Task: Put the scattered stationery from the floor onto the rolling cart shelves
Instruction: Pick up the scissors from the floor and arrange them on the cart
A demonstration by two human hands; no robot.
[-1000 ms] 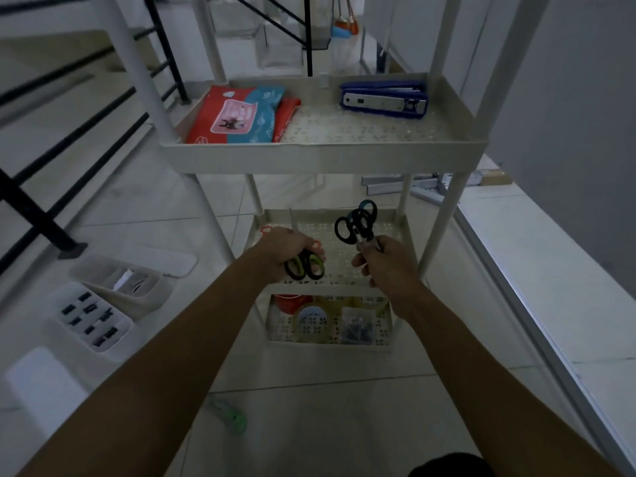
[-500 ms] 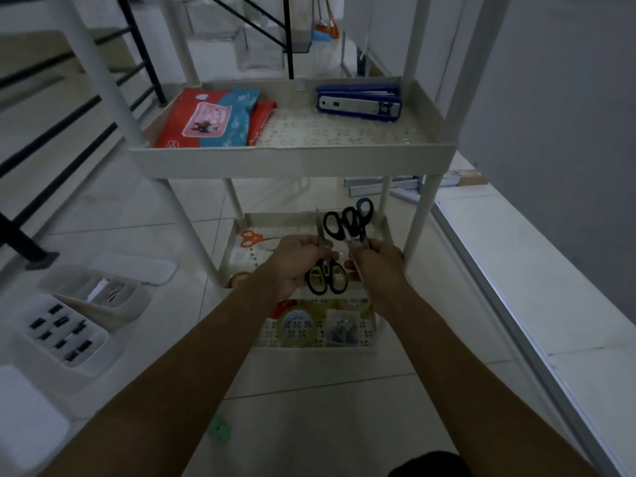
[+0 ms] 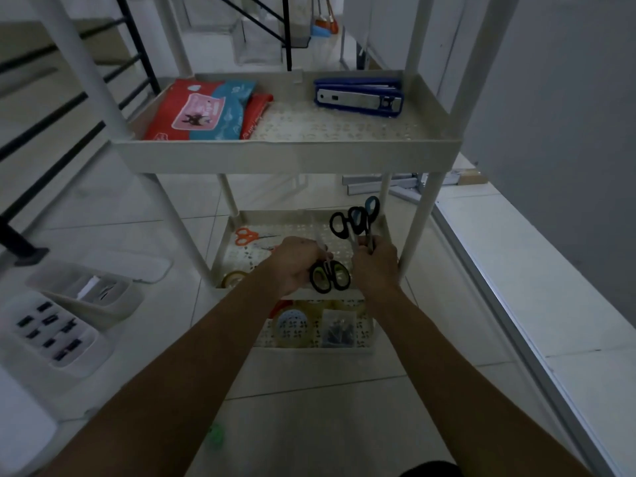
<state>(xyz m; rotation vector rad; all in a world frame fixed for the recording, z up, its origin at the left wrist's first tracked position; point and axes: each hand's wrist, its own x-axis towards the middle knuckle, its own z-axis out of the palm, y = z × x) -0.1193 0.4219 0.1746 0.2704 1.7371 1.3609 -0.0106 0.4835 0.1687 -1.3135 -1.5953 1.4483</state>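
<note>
A white rolling cart (image 3: 289, 156) stands before me with three perforated shelves. My left hand (image 3: 292, 266) grips green-and-black handled scissors (image 3: 329, 277) by the blades, handles toward me, over the front of the middle shelf (image 3: 237, 253). My right hand (image 3: 375, 266) holds black and blue handled scissors (image 3: 356, 220) by their blades, handles pointing up over the same shelf. Orange scissors (image 3: 245, 235) lie on the middle shelf at the back left.
The upper shelf holds a red-and-blue packet (image 3: 203, 113) and a blue stapler (image 3: 358, 98). Tape rolls (image 3: 292, 321) and a clip bag (image 3: 339, 330) lie on the bottom shelf. White organiser trays (image 3: 65, 325) and a green item (image 3: 215, 437) sit on the floor. A railing stands left, a wall right.
Both hands have come closer together and moved in over the middle shelf. The green-handled scissors have shifted right, toward my right hand. The view has come nearer to the cart.
</note>
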